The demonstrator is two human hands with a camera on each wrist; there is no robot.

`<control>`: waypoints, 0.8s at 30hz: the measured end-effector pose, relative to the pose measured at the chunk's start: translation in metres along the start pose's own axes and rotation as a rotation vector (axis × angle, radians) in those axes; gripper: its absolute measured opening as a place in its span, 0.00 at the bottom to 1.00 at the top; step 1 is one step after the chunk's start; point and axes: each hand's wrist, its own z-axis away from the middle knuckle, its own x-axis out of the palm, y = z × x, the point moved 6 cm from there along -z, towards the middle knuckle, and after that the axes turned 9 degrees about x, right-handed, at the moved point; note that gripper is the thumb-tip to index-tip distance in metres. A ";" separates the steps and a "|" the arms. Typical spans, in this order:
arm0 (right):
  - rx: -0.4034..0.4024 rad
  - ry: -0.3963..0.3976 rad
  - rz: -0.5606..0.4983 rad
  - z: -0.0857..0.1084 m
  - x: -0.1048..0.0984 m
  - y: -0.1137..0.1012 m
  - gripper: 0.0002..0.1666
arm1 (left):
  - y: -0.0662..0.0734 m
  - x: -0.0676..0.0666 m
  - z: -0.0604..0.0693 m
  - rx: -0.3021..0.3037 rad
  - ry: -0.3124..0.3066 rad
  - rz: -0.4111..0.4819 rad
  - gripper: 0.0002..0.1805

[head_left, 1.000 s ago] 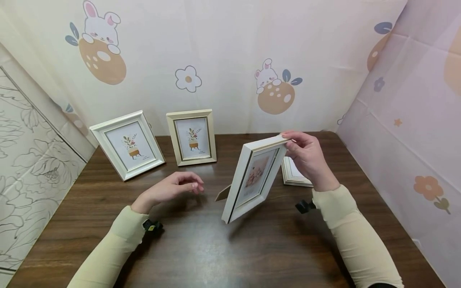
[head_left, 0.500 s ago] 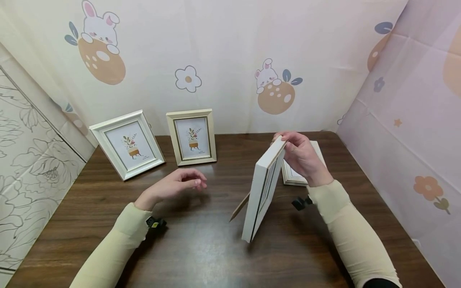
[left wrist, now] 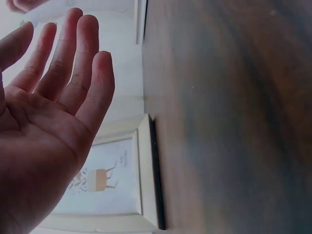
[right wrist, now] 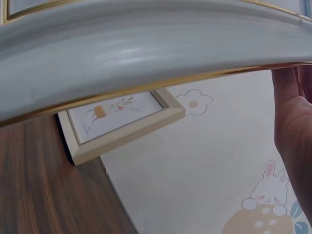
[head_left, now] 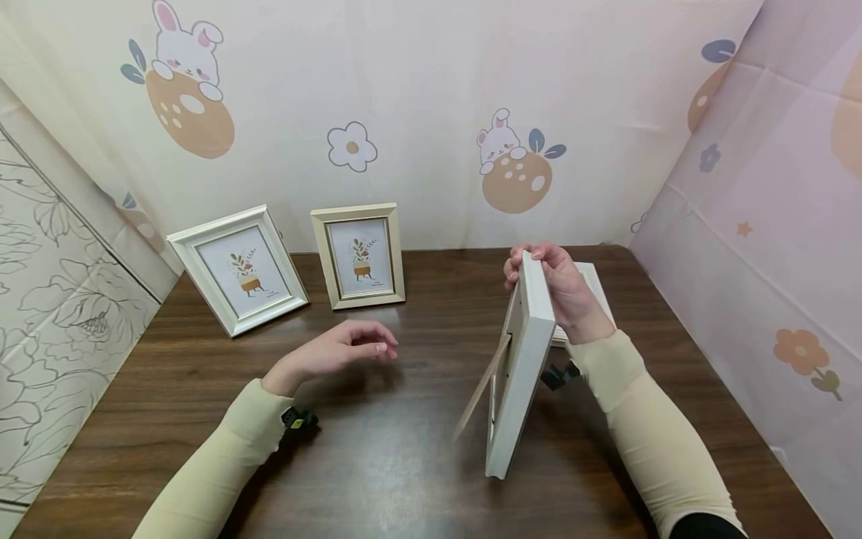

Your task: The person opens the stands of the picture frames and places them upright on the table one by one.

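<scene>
Head view: a white frame [head_left: 524, 374] slants down from the fingers of your right hand [head_left: 564, 290], which hold its top, your left hand [head_left: 337, 352] has loose, bent fingers, and past those fingers stand a cream frame [head_left: 360, 257] and a silvery frame [head_left: 242, 272].

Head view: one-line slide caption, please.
Right hand grips a white rectangular picture frame, its flat brown stand swung out; the left hand holds nothing.

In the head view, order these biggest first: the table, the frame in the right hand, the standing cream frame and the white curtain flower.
1. Table
2. Held frame and standing cream frame: unsure, since the held one is nearer and turned nearly edge-on
3. White flower
</scene>
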 end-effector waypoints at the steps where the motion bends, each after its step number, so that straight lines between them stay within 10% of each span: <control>1: -0.001 -0.005 0.001 -0.001 0.001 -0.001 0.10 | -0.001 0.002 0.000 -0.007 -0.007 -0.001 0.15; 11: 0.001 -0.026 -0.028 -0.006 0.006 -0.002 0.10 | -0.009 0.024 -0.004 -0.040 -0.071 0.006 0.14; 24: 0.007 -0.019 -0.038 -0.008 0.003 0.000 0.09 | 0.031 0.071 -0.018 0.073 -0.135 0.088 0.14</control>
